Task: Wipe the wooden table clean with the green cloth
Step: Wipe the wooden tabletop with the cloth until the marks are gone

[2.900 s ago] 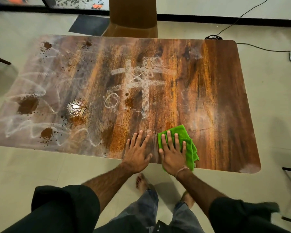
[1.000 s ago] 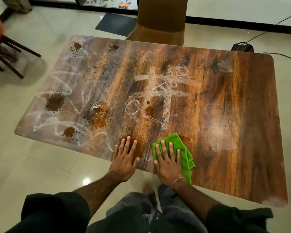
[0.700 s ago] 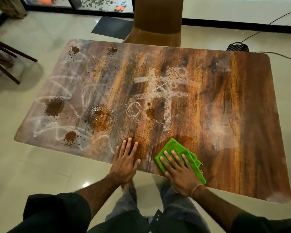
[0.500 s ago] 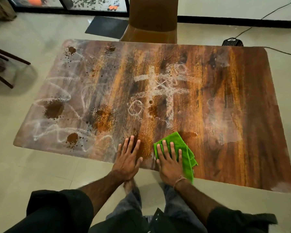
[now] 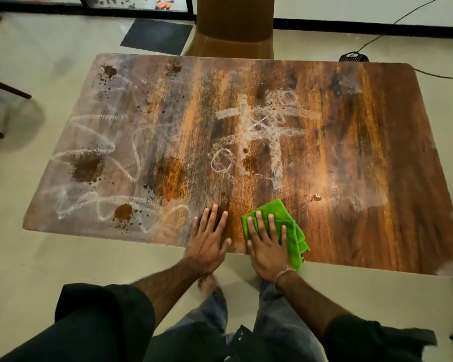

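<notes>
The bench (image 5: 377, 152) was a big wooden board with round corners and long brown and orange stripes in the wood. The green cloth (image 5: 279, 208) was soft and fuzzy, folded into a thick pad, and it lay at the near edge of the bench, about halfway along it. The right hand (image 5: 268, 244) pressed flat on top of the cloth, its fingers (image 5: 259, 223) straight and spread, not curled round it. The left hand (image 5: 209, 239) lay flat on the bare wood at the same near edge, just beside the cloth but not touching it, with its fingers (image 5: 214, 218) straight too and nothing in them. A thin string band (image 5: 283, 273) went round the right wrist. White chalk lines (image 5: 259, 126) made a noughts-and-crosses game in the middle of the bench, and more white squiggles ran over its left half. Brown splashes (image 5: 87, 167) with tiny dots round them sat on the left half as well. The right end of the bench looked darker and smoother. The floor (image 5: 11, 257) round the bench was pale and shiny. Past the far edge of the bench stood a tall brown thing (image 5: 234, 24), with a dark flat mat (image 5: 156, 36) and a thin black wire (image 5: 377, 35) on the floor.
</notes>
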